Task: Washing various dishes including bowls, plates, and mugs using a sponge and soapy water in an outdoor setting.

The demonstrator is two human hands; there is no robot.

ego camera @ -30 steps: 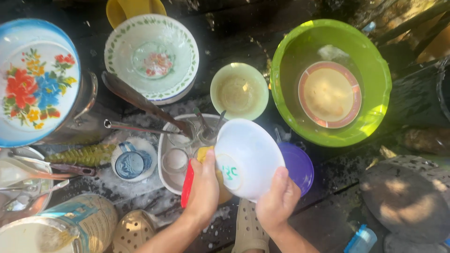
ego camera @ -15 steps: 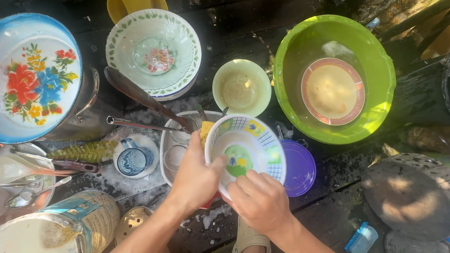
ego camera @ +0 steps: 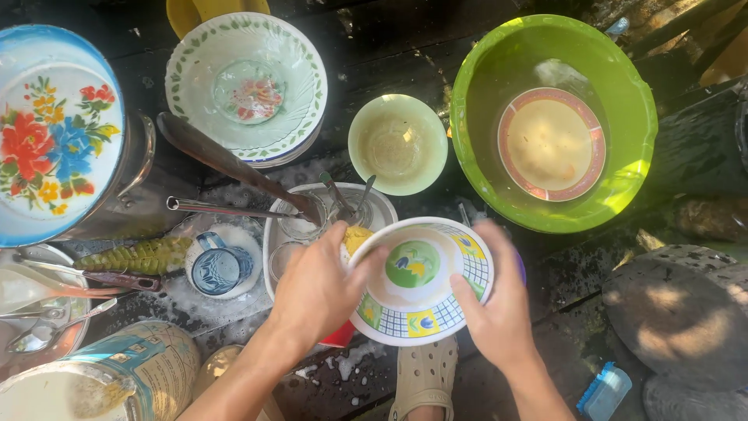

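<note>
A white bowl (ego camera: 421, 284) with a green centre and a checked, yellow-and-blue rim faces up between my hands. My right hand (ego camera: 499, 308) grips its right edge, fingers over the rim. My left hand (ego camera: 315, 292) presses a yellow sponge (ego camera: 357, 238) against the bowl's left rim. A red object (ego camera: 340, 335) shows just under my left hand. Beneath the bowl lies a white rectangular tray (ego camera: 274, 257) holding glasses and utensils.
A green basin (ego camera: 483, 86) of water holds a red-rimmed plate (ego camera: 550, 144). A pale green bowl (ego camera: 397, 144), stacked floral plates (ego camera: 246, 86), a floral enamel lid (ego camera: 54, 132), a blue mug (ego camera: 218, 269), a ladle (ego camera: 226, 160) and a tin (ego camera: 117, 378) crowd the dark soapy boards.
The bowl was turned from underside up to inside up. My right hand shifted from its lower edge to its right rim, and the sponge moved onto the left rim.
</note>
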